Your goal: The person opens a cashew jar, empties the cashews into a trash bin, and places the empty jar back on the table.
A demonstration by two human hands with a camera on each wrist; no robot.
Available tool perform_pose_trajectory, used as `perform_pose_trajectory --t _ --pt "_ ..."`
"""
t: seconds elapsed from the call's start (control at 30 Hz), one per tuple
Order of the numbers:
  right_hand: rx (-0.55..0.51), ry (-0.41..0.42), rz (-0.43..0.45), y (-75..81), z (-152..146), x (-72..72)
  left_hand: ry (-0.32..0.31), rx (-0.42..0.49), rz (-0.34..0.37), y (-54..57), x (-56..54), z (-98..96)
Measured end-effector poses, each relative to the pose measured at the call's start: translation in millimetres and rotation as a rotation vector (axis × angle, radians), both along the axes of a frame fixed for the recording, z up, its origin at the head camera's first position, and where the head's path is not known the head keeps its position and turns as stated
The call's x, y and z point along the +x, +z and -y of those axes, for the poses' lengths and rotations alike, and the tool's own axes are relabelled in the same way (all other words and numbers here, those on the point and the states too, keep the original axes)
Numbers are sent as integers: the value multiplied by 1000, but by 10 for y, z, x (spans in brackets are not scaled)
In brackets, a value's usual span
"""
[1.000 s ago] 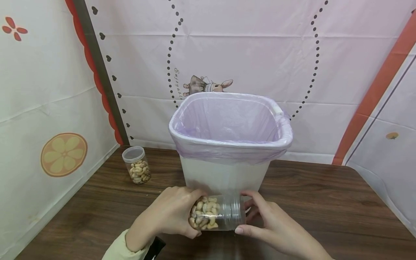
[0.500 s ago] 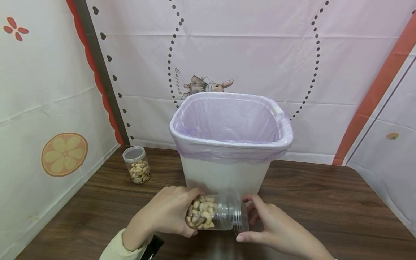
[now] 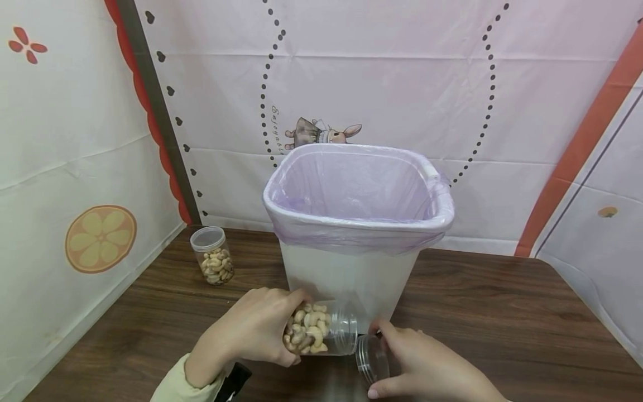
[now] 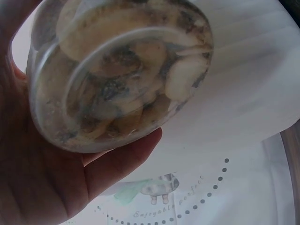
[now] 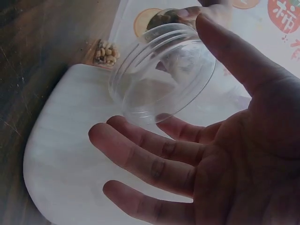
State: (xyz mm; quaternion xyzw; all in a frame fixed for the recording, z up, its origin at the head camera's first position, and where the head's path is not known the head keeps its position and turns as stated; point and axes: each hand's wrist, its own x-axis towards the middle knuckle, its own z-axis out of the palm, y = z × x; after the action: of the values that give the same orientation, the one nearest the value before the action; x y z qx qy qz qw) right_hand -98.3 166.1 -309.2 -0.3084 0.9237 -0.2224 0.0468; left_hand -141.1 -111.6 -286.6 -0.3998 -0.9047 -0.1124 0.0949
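My left hand (image 3: 256, 329) grips a clear plastic jar (image 3: 343, 329) near its base, the jar lying on its side with the mouth to the right. Cashews (image 3: 308, 329) fill its lower half; the left wrist view shows the jar's bottom (image 4: 122, 89) with the nuts and dark bits behind it. Between thumb and fingers my right hand (image 3: 427, 363) pinches a clear screw lid (image 3: 373, 360), held apart from the jar's mouth, to its lower right. In the right wrist view the lid (image 5: 161, 75) is seen at a slant, with some fingers extended below it.
Behind the hands stands a white bin (image 3: 346, 273) lined with a thin purple bag (image 3: 351, 234). A second lidded jar (image 3: 213, 259) of cashews stands upright at the left on the dark wooden table (image 3: 482, 312). Printed cloths (image 3: 392, 84) hang at the back and sides.
The lid has come off the jar; my right hand has carried it slightly down and away from the mouth. My left hand has shifted a little to the left with the jar.
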Motion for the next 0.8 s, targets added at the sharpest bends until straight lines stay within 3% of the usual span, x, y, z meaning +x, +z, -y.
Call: perform_pose_trajectory --t 0.4,0.67,0.8 --pt "132 41 61 -210 95 -70 2 -6 -11 10 7 21" --pt "209 77 -30 -314 152 -95 2 -4 -7 11 14 23" --pt "236 60 -4 -354 181 -102 4 -5 -7 9 16 25"
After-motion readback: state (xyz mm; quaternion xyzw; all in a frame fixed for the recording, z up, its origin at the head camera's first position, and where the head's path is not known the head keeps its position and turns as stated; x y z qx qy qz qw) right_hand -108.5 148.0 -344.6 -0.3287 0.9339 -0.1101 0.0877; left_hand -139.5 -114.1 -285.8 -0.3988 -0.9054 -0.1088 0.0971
